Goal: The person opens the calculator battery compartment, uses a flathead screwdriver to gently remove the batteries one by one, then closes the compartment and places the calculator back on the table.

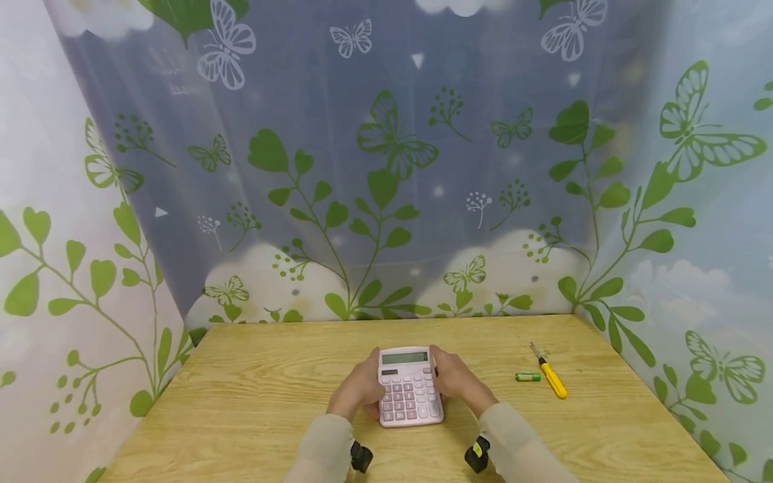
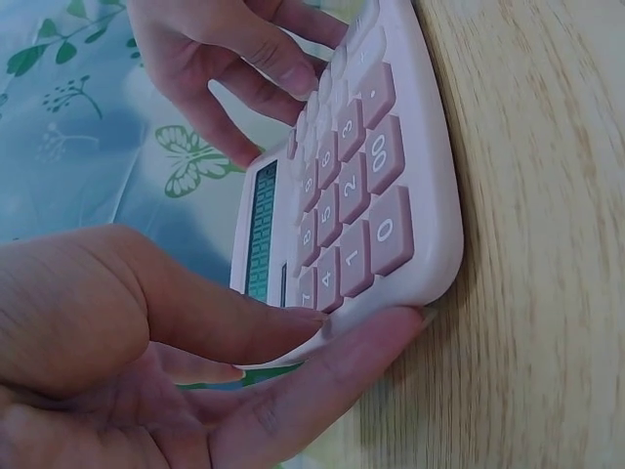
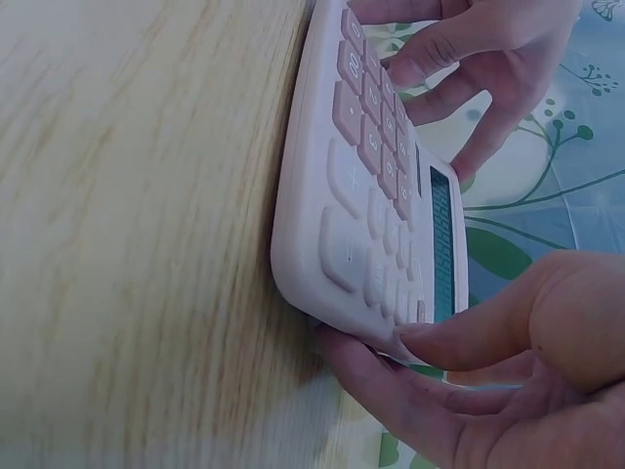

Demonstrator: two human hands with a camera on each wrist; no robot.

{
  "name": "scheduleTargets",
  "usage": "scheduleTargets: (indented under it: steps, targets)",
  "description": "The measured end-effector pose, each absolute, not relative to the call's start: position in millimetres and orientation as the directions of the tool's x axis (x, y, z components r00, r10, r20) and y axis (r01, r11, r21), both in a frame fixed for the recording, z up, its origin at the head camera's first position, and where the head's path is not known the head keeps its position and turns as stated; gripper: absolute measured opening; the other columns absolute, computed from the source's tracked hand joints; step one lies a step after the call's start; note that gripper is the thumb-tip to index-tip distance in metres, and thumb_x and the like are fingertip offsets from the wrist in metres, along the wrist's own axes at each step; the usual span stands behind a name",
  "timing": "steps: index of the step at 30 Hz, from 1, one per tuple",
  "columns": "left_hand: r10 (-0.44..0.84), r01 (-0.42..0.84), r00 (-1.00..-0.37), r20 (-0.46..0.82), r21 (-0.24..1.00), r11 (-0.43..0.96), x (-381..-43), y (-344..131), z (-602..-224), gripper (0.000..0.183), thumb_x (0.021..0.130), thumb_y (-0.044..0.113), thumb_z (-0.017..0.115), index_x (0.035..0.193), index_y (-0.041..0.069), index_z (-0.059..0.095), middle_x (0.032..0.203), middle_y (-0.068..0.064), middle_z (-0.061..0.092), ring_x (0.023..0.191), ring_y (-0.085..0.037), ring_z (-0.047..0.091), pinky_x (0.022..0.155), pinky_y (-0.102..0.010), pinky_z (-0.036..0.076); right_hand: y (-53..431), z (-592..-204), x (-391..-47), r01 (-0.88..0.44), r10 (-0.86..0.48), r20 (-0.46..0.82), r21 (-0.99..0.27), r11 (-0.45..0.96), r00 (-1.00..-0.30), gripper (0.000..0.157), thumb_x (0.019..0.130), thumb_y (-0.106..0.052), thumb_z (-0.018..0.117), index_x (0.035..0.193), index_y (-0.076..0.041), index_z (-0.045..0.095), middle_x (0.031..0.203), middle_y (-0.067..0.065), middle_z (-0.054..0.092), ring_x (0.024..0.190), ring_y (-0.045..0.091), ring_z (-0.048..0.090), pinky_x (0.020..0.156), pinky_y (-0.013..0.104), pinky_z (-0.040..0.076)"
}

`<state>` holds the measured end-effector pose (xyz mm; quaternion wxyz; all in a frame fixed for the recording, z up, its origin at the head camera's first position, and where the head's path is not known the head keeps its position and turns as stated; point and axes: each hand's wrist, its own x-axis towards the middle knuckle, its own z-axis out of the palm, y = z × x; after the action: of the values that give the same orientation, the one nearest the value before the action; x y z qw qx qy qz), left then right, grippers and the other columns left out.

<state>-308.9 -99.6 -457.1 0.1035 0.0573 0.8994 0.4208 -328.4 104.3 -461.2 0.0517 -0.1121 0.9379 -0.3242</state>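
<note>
A pink calculator (image 1: 413, 387) with a grey-green display is held between both hands near the middle of the wooden table, its keys facing up. My left hand (image 1: 362, 382) grips its left side, thumb on the top edge and fingers beneath, as the left wrist view shows. On the opposite side my right hand (image 1: 453, 372) holds it the same way, thumb on top near the display. In the right wrist view the calculator (image 3: 322, 215) is tilted, its near end close to the table and its display end raised. The fingertips under it are partly hidden.
To the right on the wooden table (image 1: 253, 389) lies a screwdriver (image 1: 552, 379) with a yellow handle. A green battery (image 1: 528, 377) lies just left of it. A leaf-and-butterfly patterned curtain (image 1: 326, 255) rises behind the table and along both sides.
</note>
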Motion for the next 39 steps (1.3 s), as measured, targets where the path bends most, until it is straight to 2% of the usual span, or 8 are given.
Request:
scheduleTargets:
  steps: [7, 12, 16, 20, 26, 32, 35, 39]
  targets:
    - [0.189, 0.008, -0.971, -0.145, 0.774, 0.633, -309.4, -98.8, -457.2, 0.089, 0.083, -0.022, 0.055, 0.161, -0.005, 0.016, 0.139, -0.045, 0.049, 0.056, -0.035, 0.071, 0.049, -0.042, 0.062, 103.6, -460.9, -331.1, -0.165, -0.241, -0.042, -0.617, 0.769, -0.970, 0.067, 0.091, 0.013, 0.062, 0.153, 0.008, 0.037, 0.117, 0.025, 0.067, 0.095, 0.026, 0.063, 0.073, 0.034, 0.057]
    - [0.198, 0.012, -0.970, -0.142, 0.783, 0.622, -311.1, -102.0, -456.6, 0.086, 0.085, -0.021, 0.053, 0.162, -0.004, 0.016, 0.139, -0.044, 0.049, 0.055, -0.034, 0.070, 0.049, -0.041, 0.062, 101.9, -461.5, -332.3, -0.155, -0.231, -0.042, -0.623, 0.767, -0.972, 0.068, 0.090, 0.014, 0.062, 0.153, 0.007, 0.037, 0.113, 0.024, 0.068, 0.093, 0.026, 0.064, 0.068, 0.032, 0.057]
    - [0.191, -0.003, -0.969, -0.156, 0.783, 0.622, -313.1, -106.1, -456.1, 0.088, 0.085, -0.021, 0.053, 0.162, -0.001, 0.016, 0.147, -0.042, 0.043, 0.056, -0.031, 0.069, 0.050, -0.041, 0.062, 99.6, -462.4, -332.2, -0.149, -0.227, -0.043, -0.634, 0.759, -0.973, 0.069, 0.090, 0.014, 0.062, 0.153, 0.007, 0.036, 0.114, 0.024, 0.068, 0.093, 0.025, 0.063, 0.066, 0.031, 0.057]
    - [0.182, -0.022, -0.968, -0.172, 0.784, 0.621, -314.1, -110.0, -456.4, 0.089, 0.085, -0.021, 0.054, 0.163, 0.000, 0.016, 0.152, -0.040, 0.040, 0.056, -0.030, 0.069, 0.051, -0.042, 0.063, 96.3, -462.6, -331.2, -0.147, -0.224, -0.038, -0.643, 0.752, -0.974, 0.069, 0.089, 0.014, 0.061, 0.153, 0.007, 0.037, 0.118, 0.025, 0.068, 0.095, 0.025, 0.063, 0.071, 0.033, 0.057]
    - [0.181, -0.025, -0.968, -0.172, 0.789, 0.614, -313.7, -114.3, -456.4, 0.089, 0.084, -0.022, 0.053, 0.163, 0.000, 0.018, 0.148, -0.040, 0.044, 0.057, -0.032, 0.069, 0.052, -0.043, 0.063, 92.5, -464.9, -332.2, -0.180, -0.223, 0.005, -0.609, 0.773, -0.975, 0.064, 0.084, 0.014, 0.063, 0.146, 0.007, 0.046, 0.111, 0.023, 0.069, 0.093, 0.026, 0.062, 0.079, 0.038, 0.057]
    - [0.168, -0.018, -0.973, -0.155, 0.784, 0.621, -313.8, -120.3, -456.9, 0.089, 0.081, -0.023, 0.051, 0.162, 0.003, 0.025, 0.139, -0.039, 0.052, 0.058, -0.032, 0.068, 0.050, -0.044, 0.062, 87.6, -468.3, -332.6, -0.228, -0.262, 0.031, -0.593, 0.772, -0.965, 0.046, 0.083, 0.015, 0.063, 0.128, 0.005, 0.056, 0.097, 0.018, 0.067, 0.084, 0.026, 0.061, 0.065, 0.033, 0.056]
    - [0.147, -0.039, -0.975, -0.165, 0.782, 0.622, -313.5, -123.4, -456.7, 0.088, 0.081, -0.022, 0.052, 0.161, 0.005, 0.028, 0.146, -0.037, 0.048, 0.062, -0.029, 0.067, 0.051, -0.044, 0.063, 84.6, -468.6, -332.1, -0.258, -0.280, 0.054, -0.583, 0.770, -0.958, 0.040, 0.082, 0.015, 0.063, 0.120, 0.005, 0.058, 0.096, 0.017, 0.067, 0.083, 0.026, 0.060, 0.067, 0.034, 0.056]
    - [0.122, -0.065, -0.976, -0.178, 0.781, 0.621, -313.9, -126.6, -456.5, 0.088, 0.081, -0.021, 0.054, 0.161, 0.007, 0.030, 0.152, -0.035, 0.043, 0.065, -0.028, 0.068, 0.052, -0.043, 0.063, 80.9, -467.5, -331.7, -0.264, -0.285, 0.057, -0.585, 0.767, -0.957, 0.040, 0.082, 0.015, 0.063, 0.121, 0.006, 0.058, 0.098, 0.018, 0.068, 0.084, 0.026, 0.059, 0.071, 0.036, 0.057]
